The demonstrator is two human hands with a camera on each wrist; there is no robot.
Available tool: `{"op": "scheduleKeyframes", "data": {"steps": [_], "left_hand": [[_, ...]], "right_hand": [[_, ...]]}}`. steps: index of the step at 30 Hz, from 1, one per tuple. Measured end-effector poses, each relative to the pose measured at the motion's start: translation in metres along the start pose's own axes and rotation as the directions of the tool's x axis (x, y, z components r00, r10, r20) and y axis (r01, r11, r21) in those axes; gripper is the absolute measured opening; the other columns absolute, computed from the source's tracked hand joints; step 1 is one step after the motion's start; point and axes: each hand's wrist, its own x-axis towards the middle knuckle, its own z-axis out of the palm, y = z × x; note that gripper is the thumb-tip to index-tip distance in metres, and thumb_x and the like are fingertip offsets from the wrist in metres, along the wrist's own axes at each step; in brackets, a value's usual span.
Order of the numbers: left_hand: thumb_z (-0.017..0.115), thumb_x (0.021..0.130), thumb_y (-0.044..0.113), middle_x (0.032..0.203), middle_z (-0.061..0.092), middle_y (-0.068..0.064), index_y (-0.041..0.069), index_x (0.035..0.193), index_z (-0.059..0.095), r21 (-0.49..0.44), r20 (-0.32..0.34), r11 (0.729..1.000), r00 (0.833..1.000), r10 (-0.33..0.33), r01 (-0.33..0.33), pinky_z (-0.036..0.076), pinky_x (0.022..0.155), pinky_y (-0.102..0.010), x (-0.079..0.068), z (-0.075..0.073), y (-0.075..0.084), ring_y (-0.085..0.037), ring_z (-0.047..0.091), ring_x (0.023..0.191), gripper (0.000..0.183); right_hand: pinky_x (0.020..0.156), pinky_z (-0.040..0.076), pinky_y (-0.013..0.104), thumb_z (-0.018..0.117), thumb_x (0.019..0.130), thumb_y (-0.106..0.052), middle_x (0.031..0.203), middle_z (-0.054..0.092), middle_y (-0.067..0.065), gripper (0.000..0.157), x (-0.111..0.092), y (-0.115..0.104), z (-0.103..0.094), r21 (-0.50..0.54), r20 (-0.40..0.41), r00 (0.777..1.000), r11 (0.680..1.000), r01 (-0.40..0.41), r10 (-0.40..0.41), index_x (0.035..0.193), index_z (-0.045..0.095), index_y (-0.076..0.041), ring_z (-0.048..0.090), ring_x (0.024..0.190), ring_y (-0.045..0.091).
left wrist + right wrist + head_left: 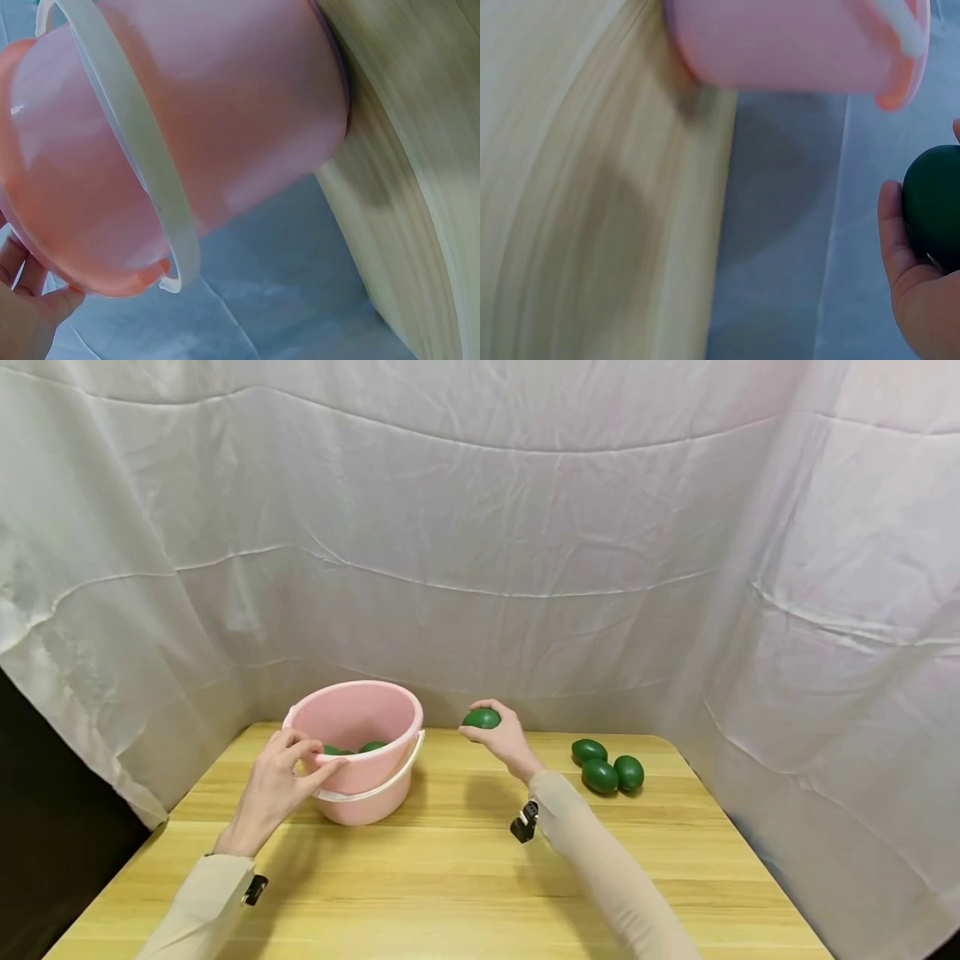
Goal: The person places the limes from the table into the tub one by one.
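A pink bucket [352,772] with a white handle [371,793] stands upright at the left of the table, some green avocados [372,747] partly visible inside. My left hand [273,781] grips its near left rim, fingers over the edge and thumb along the front. In the left wrist view the bucket's wall [240,97] fills much of the picture. Right of the bucket, my right hand [506,739] holds a smooth dark green avocado [481,718] above the table between thumb and fingers. The right wrist view shows this avocado [937,206] at its edge, apart from the bucket.
Three more avocados [600,775] lie close together on the right of the wooden table [450,893]. Pale grey curtains [480,527] hang behind the table and along both sides. A dark area [52,827] shows at the lower left.
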Motion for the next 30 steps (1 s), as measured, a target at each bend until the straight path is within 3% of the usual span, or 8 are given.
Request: {"op": "scheduleKeyframes", "data": {"steps": [8, 16, 23, 30], "left_hand": [[0.09, 0.063, 0.013, 0.083, 0.056, -0.008, 0.003, 0.077, 0.067, 0.015, -0.028, 1.0, 0.999, 0.023, -0.022, 0.037, 0.07, -0.023, -0.001, 0.005, 0.003, -0.019, 0.048, 0.079, 0.029], [0.089, 0.067, 0.019, 0.082, 0.056, -0.009, 0.002, 0.077, 0.067, 0.011, -0.051, 0.999, 0.998, 0.039, -0.038, 0.037, 0.072, -0.026, -0.001, 0.007, 0.005, -0.021, 0.05, 0.078, 0.029], [0.091, 0.061, 0.015, 0.081, 0.055, -0.009, 0.002, 0.076, 0.067, 0.016, -0.04, 1.0, 0.999, 0.021, -0.02, 0.037, 0.074, -0.028, 0.002, 0.006, 0.006, -0.023, 0.05, 0.08, 0.031], [0.091, 0.06, 0.015, 0.082, 0.055, -0.009, 0.002, 0.076, 0.067, 0.025, -0.034, 1.0, 0.999, 0.01, -0.009, 0.036, 0.073, -0.028, 0.001, 0.004, 0.006, -0.024, 0.05, 0.08, 0.031]], "right_hand": [[0.074, 0.057, 0.036, 0.082, 0.079, -0.019, 0.115, 0.061, 0.011, 0.042, 0.006, -0.028, 0.026, 0.041, 0.039, 0.996, 0.996, 0.078, -0.08, 0.115, 0.062, -0.016, 0.063, 0.091, 0.02], [0.076, 0.056, 0.032, 0.083, 0.078, -0.023, 0.117, 0.059, 0.009, 0.052, 0.009, -0.054, 0.043, -0.024, 0.09, 0.989, 0.992, 0.122, -0.119, 0.123, 0.058, -0.012, 0.063, 0.098, 0.022], [0.076, 0.057, 0.034, 0.084, 0.077, -0.028, 0.118, 0.061, 0.005, 0.045, 0.017, -0.072, 0.059, -0.09, 0.133, 0.98, 0.983, 0.158, -0.145, 0.118, 0.063, -0.027, 0.063, 0.098, 0.022], [0.076, 0.055, 0.032, 0.082, 0.079, -0.028, 0.116, 0.063, 0.003, 0.042, 0.025, -0.084, 0.079, -0.164, 0.151, 0.977, 0.971, 0.173, -0.149, 0.117, 0.064, -0.028, 0.063, 0.093, 0.019]]}}
